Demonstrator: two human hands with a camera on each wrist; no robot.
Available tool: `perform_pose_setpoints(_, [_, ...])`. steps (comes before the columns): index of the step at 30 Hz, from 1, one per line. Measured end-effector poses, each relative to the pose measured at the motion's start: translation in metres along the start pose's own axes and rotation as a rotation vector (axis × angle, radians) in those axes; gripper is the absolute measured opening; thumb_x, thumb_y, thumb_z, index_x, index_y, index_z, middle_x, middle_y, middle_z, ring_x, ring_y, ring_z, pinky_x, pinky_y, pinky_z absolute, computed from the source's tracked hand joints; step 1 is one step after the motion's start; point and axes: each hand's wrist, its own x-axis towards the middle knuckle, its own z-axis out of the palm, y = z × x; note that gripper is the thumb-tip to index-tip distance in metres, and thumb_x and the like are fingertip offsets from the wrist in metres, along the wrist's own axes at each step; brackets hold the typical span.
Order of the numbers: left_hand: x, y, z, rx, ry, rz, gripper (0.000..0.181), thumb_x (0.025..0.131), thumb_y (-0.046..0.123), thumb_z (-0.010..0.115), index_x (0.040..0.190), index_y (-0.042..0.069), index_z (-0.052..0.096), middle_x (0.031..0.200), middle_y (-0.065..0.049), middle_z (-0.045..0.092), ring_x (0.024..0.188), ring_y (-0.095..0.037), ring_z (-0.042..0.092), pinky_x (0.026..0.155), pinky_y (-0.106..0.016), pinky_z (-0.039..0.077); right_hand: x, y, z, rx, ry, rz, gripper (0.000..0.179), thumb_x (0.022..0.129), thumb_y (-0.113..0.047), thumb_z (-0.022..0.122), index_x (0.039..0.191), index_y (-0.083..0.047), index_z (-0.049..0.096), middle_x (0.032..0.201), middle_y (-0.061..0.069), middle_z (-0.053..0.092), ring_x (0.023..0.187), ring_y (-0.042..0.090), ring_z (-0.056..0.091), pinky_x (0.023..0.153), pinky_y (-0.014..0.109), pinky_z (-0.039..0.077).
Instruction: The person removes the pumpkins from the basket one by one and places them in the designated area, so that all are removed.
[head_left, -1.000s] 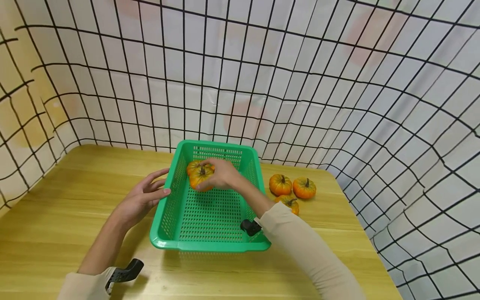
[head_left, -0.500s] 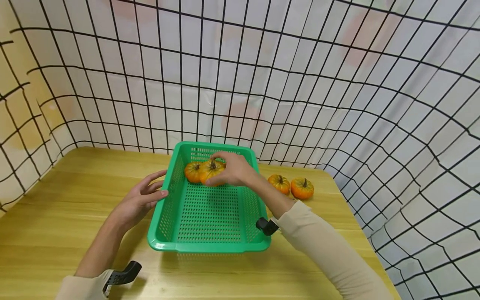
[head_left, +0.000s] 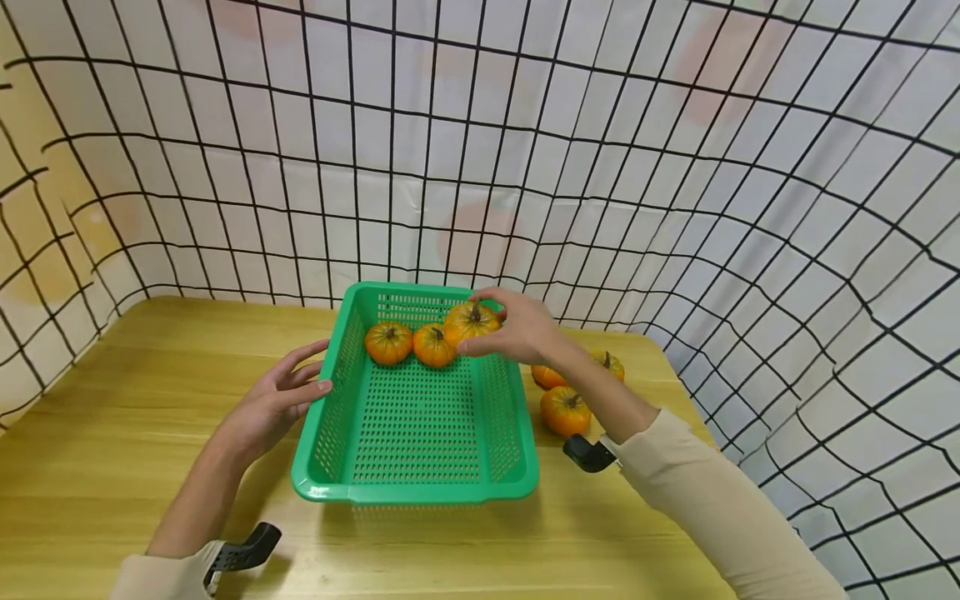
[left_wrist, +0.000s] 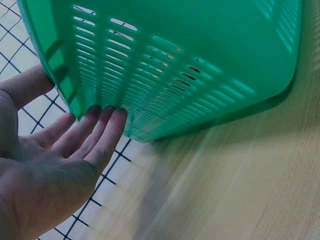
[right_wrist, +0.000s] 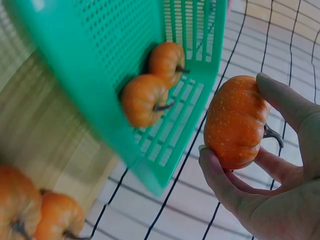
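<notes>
A small orange pumpkin with a dark stem is pinched between the thumb and fingers of my right hand. It is raised above the right rear part of a green perforated basket, and the right wrist view shows it apart from the basket wall. Two more pumpkins, one at the left and one beside it, sit side by side at the basket's far end. My left hand touches the basket's left side, its fairly straight fingers against the outer wall under the rim.
Right of the basket, three pumpkins lie on the wooden table: a near one, one partly behind my forearm, and a far one. A black wire grid before white sheeting surrounds the table's back and sides.
My right hand has lifted the pumpkin from among the others in the basket and carried it right, toward the right rim. The left hand stays against the basket.
</notes>
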Motion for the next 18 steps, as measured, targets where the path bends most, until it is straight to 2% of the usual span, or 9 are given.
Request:
perform_pose_setpoints(11, [-0.001,-0.001,-0.002,0.0,-0.005,-0.002,0.067,0.102,0.008,0.059,0.159,0.013,0.025,0.145,-0.007,0.053,0.119,-0.021,0.064,0.096,-0.029,0.055,-0.026,0.047,-0.018,0.031,0.064,0.07,0.08,0.081,-0.051,0.081,0.149,-0.025,0.048,0.151,0.016,0.05,0.132,0.037,0.053,0.101,0.057,0.049])
perform_pose_setpoints(18, [0.0,-0.002,-0.003,-0.015,-0.012,0.0,0.066,0.102,0.008,0.058,0.159,0.013,0.025,0.145,-0.008,0.053,0.118,-0.022,0.065,0.096,-0.03,0.055,-0.041,0.078,-0.025,0.033,0.069,0.103,0.08,0.084,-0.052,0.079,0.151,-0.021,0.046,0.155,0.018,0.044,0.135,0.041,0.05,0.103,0.06,0.046])
